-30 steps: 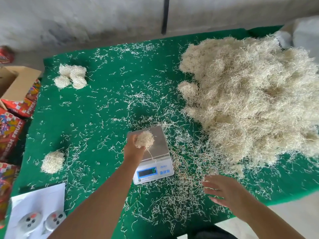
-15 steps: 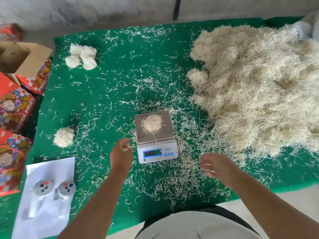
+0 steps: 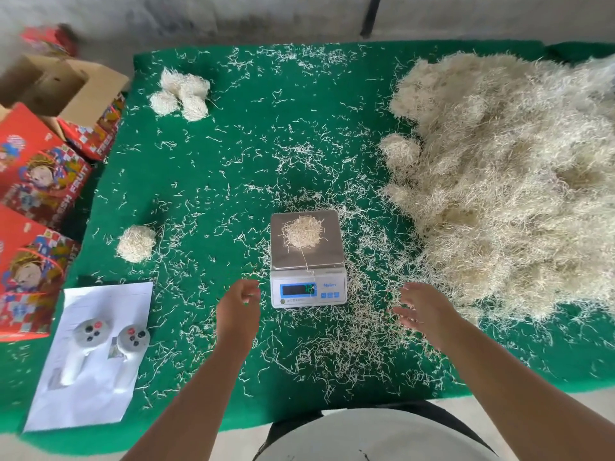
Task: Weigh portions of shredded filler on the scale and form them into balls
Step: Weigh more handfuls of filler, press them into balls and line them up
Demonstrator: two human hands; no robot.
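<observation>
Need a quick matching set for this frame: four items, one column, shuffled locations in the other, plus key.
Items:
1. small filler portion
2. big filler heap
3. cluster of finished balls
4. two controllers

Places:
A. on white paper, near left corner
B. on the scale platform
C. far left of the green mat
D. right side of the mat

Pairs: 1-B, 2-D, 3-C, 4-A
</observation>
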